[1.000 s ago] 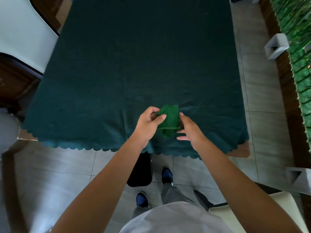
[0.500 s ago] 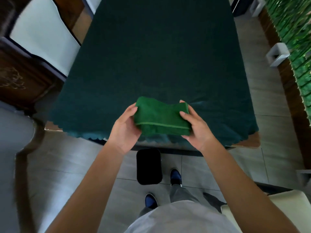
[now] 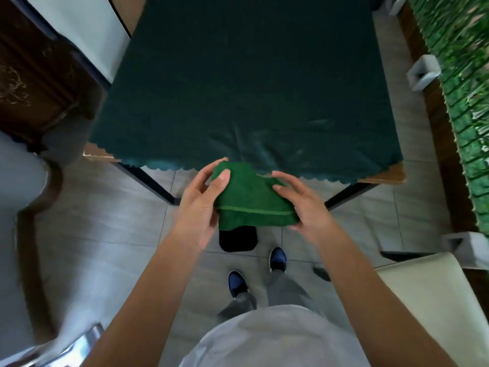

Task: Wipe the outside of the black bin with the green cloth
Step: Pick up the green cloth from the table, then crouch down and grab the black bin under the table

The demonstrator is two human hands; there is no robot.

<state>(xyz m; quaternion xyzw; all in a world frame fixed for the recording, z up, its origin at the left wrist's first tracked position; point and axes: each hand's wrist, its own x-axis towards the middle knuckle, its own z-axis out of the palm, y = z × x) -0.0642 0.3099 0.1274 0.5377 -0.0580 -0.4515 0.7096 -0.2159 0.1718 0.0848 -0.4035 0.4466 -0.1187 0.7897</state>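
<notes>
A folded green cloth (image 3: 251, 201) hangs in the air just in front of the table's near edge, held between both hands. My left hand (image 3: 202, 205) grips its left side, thumb on top. My right hand (image 3: 304, 203) holds its right side with fingers curled over the top edge. Directly below the cloth, the black bin (image 3: 238, 238) stands on the tiled floor beside my feet; the cloth hides its far part.
A table with a dark green scalloped tablecloth (image 3: 251, 88) fills the view ahead, on black legs. A cream chair (image 3: 428, 300) stands at right, a grey chair (image 3: 18, 181) at left. A green hedge wall (image 3: 465, 102) runs along the right side.
Both hands lifted the cloth off the table and drew it back past the table edge, above the bin. The view pulled back from the table.
</notes>
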